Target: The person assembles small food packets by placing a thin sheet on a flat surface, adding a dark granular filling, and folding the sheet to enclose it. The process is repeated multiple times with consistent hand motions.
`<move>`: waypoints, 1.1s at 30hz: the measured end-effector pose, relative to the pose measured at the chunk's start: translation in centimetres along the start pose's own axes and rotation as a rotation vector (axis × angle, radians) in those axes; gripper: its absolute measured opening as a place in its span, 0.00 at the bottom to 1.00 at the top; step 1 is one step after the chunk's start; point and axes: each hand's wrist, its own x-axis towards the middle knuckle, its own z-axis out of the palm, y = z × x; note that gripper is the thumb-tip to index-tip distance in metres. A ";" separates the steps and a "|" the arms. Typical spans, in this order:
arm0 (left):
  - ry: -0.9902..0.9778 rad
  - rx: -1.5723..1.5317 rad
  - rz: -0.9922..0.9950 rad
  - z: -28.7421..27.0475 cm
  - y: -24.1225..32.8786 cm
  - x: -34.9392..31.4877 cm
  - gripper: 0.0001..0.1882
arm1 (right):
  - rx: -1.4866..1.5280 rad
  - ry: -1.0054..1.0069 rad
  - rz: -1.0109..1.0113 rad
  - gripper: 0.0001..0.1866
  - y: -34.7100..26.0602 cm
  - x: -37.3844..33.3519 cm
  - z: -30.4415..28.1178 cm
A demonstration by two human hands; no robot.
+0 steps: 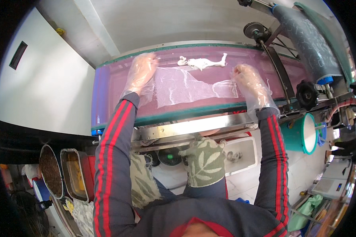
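While your left hand is curling by the upper-left corner, your right hand is bending its fingers at the narrow right end; can't tell if either is pinching. The white netlike sheet is lying between them on the pink mesh belt. Looks partly done: left and middle are lying mostly flat, creases showing; right end is narrowing and bunching, so smoothing seems left. The white clump just beyond is lying unspread. Belt is stretching crosswise before you, a metal rail running along your side. Dark roller is sitting upper right, teal bucket standing right, white panel filling the left.
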 end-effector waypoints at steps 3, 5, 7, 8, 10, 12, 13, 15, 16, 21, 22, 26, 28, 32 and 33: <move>0.044 0.111 0.093 2.0 0.6 -2.6 0.17 | -0.070 0.040 -0.076 0.15 -2.0 -1.7 2.3; -0.096 0.074 0.256 3.5 2.3 -3.6 0.16 | 0.103 -0.103 -0.036 0.15 -4.2 -2.8 3.5; -0.114 -0.256 0.256 3.6 3.0 -3.9 0.15 | 0.381 -0.179 -0.082 0.15 -5.6 -3.3 3.6; -0.138 -0.443 0.344 3.2 2.9 -3.8 0.15 | 0.524 -0.217 -0.117 0.14 -5.9 -3.5 3.4; 0.097 -0.333 0.038 1.6 1.2 -3.4 0.13 | 0.491 -0.092 -0.050 0.16 -5.6 -3.8 2.6; 0.295 -0.105 -0.087 -0.1 -1.0 -3.1 0.13 | 0.149 0.216 -0.151 0.17 -4.9 -4.1 2.0; 0.212 0.004 -0.034 -0.2 -1.5 -3.5 0.13 | 0.017 0.074 0.014 0.19 -4.9 -4.0 2.0; 0.149 0.223 0.074 0.2 -1.4 -4.3 0.12 | -0.001 -0.027 -0.028 0.20 -5.6 -4.3 3.1; 0.123 0.147 0.177 0.9 -0.7 -4.8 0.12 | -0.024 -0.089 -0.013 0.21 -6.4 -4.6 4.1; -0.107 -0.373 0.124 2.4 4.1 -5.8 0.13 | 0.431 -0.107 -0.256 0.20 -10.5 -4.9 7.1; -0.003 -0.471 0.032 1.7 4.0 -5.6 0.14 | 0.549 -0.075 -0.325 0.20 -10.7 -5.1 6.9; 0.116 -0.036 -0.202 -2.8 -0.2 -6.0 0.15 | 0.227 -0.018 -0.206 0.22 -10.6 -6.2 5.4; -0.006 0.113 -0.077 -2.6 -0.7 -7.4 0.15 | 0.076 -0.181 -0.202 0.24 -11.6 -6.2 5.8; -0.066 -0.011 0.204 -0.2 1.7 -9.8 0.17 | 0.208 -0.180 -0.284 0.21 -16.6 -4.6 9.8; 0.007 -0.109 0.053 -0.1 2.2 -10.1 0.19 | 0.276 -0.195 -0.282 0.20 -17.1 -4.3 10.4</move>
